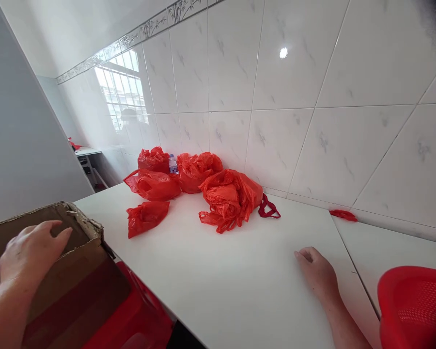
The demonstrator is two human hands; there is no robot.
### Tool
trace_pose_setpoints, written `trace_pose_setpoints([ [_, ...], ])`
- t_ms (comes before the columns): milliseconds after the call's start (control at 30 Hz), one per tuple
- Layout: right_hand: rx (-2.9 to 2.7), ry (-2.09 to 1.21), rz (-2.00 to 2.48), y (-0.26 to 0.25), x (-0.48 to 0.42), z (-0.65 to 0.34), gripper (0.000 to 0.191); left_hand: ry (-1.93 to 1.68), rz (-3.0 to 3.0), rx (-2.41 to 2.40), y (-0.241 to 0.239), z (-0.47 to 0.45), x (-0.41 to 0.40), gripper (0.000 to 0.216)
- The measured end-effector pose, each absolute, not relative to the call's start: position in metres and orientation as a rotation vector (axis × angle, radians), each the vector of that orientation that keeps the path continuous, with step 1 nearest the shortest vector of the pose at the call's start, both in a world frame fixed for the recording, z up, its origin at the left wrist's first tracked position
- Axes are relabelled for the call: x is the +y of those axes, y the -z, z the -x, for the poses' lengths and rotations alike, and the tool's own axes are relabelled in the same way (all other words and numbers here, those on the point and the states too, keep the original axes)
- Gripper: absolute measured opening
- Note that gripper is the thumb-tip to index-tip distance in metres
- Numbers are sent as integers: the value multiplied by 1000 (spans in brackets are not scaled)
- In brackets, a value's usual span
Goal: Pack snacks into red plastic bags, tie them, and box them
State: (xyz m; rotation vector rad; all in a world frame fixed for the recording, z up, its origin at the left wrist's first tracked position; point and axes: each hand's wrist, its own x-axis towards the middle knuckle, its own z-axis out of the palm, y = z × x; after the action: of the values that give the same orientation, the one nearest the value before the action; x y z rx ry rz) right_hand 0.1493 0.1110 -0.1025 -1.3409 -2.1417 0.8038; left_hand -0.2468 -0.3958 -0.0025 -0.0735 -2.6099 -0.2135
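Note:
My left hand (32, 249) is above the mouth of a brown cardboard box (90, 278), its thumb spread from the bent fingers, with nothing seen in it. The inside of the box is mostly hidden from me. On the white table (218, 271), my right hand (318, 271) rests with curled fingers, and no object shows in it. Beyond it lies a dark red strap-like loop (269, 207). To its left sits a heap of crumpled red plastic bags (232, 196). A flat red plastic bag (145, 218) lies between the heap and the box.
Against the tiled wall stand more red plastic bags (198, 170) and a small water bottle (173, 165). A red plastic basket (396, 295) is at the right. Another red piece (343, 215) lies by the wall at the table seam. Something red plastic (141, 315) is beneath the box.

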Motion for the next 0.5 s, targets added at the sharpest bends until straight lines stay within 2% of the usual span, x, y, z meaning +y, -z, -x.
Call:
trace_pose_setpoints([
  [167,-2175,-813,1371,101,106,-146,26,302,486,-2451,-15,213,-294,39],
  [367,-2164,-826,1218,103,109,-148,41,538,1360,-2139,1,179,-178,27],
  [500,-2133,-840,1179,104,111,-147,40,557,1776,-1968,8,139,-111,24],
])
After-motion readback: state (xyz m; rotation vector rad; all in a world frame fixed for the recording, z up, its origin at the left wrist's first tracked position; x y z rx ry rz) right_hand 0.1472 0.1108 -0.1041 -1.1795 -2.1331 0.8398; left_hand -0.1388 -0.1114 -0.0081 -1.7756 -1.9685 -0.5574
